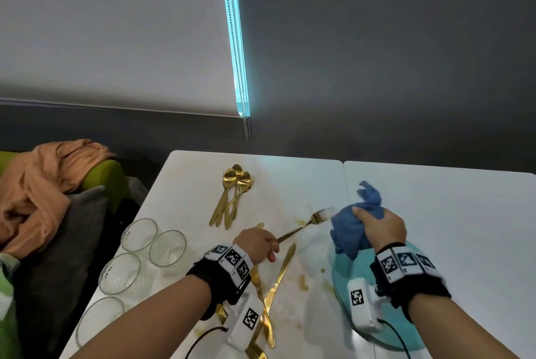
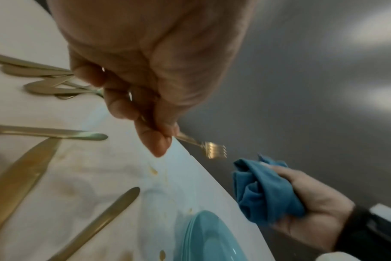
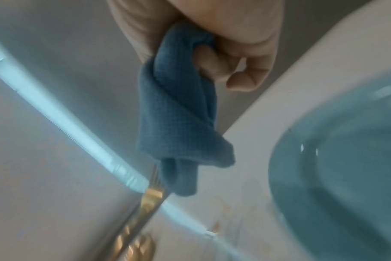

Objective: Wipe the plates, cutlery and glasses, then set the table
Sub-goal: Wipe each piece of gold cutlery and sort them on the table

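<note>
Gold fork (image 1: 301, 226) is held by its handle in the curled fingers of the left hand (image 1: 256, 245), tines pointing to 2 o'clock, just beside the blue cloth (image 1: 352, 229) bunched in the right hand (image 1: 383, 229). Wiping is in hand, I judge — early going. Spoons (image 1: 232, 193) lie piled at 11 o'clock, knives (image 1: 278, 277) scattered at 6, four glasses (image 1: 136, 257) at 8, teal plates (image 1: 342, 277) stacked at 4. Brown smears mark the table (image 1: 290, 178) — nothing is set out as places yet.
</note>
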Demonstrator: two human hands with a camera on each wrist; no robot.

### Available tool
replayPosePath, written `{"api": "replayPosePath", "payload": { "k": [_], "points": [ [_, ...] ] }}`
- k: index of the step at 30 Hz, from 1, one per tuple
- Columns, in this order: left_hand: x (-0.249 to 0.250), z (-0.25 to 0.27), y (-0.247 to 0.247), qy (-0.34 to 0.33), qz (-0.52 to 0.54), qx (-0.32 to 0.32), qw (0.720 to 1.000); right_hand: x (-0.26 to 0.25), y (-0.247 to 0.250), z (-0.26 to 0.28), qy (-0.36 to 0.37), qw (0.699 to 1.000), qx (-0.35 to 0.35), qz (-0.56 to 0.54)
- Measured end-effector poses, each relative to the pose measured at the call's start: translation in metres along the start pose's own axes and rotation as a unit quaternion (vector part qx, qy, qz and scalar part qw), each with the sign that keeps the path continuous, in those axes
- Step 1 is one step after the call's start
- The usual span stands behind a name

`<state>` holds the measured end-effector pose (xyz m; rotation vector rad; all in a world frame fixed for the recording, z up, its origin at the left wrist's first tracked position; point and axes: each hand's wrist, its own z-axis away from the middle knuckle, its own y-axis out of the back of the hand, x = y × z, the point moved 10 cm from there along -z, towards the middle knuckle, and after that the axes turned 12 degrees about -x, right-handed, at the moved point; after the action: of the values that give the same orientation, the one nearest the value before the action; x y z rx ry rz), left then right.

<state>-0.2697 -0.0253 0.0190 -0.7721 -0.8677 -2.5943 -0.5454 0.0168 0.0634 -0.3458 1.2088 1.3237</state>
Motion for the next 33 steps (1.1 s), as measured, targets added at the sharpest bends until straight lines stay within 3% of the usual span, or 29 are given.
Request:
{"api": "replayPosePath", "payload": {
  "k": [2,4,7,10,13,19,23,26,30,33],
  "points": [
    [-0.009,0.000,0.002,0.017,0.060,-0.002,0.998,0.024,-0.004,-0.004,-0.058,0.988,0.000,-0.142],
    [-0.007,0.002,-0.006,0.012,0.098,-0.007,0.995,0.039,-0.035,-0.004,-0.091,0.964,-0.077,-0.236],
    [0.014,0.004,-0.031,-0.013,0.101,-0.033,0.994,0.040,-0.086,0.008,-0.100,0.944,-0.183,-0.256],
    [0.030,0.002,-0.054,-0.046,0.115,-0.052,0.991,0.031,-0.093,0.007,-0.095,0.946,-0.167,-0.260],
    [0.036,0.003,-0.058,-0.058,0.151,-0.030,0.986,0.027,-0.081,-0.002,-0.089,0.956,-0.135,-0.244],
    [0.040,0.002,-0.054,-0.062,0.186,-0.004,0.981,0.005,-0.096,0.012,-0.027,0.981,-0.172,-0.084],
    [0.043,0.008,-0.054,-0.107,0.175,-0.025,0.978,0.000,-0.084,0.006,-0.036,0.980,-0.148,-0.124],
    [0.048,0.007,-0.043,-0.123,0.111,0.009,0.986,0.000,-0.091,0.009,-0.040,0.979,-0.159,-0.120],
    [0.047,0.001,-0.039,-0.086,-0.033,0.031,0.995,0.001,-0.110,0.019,-0.033,0.972,-0.228,-0.047],
    [0.028,-0.005,-0.030,-0.042,-0.027,0.023,0.999,0.004,-0.111,0.017,-0.030,0.967,-0.251,0.016]
  ]
}}
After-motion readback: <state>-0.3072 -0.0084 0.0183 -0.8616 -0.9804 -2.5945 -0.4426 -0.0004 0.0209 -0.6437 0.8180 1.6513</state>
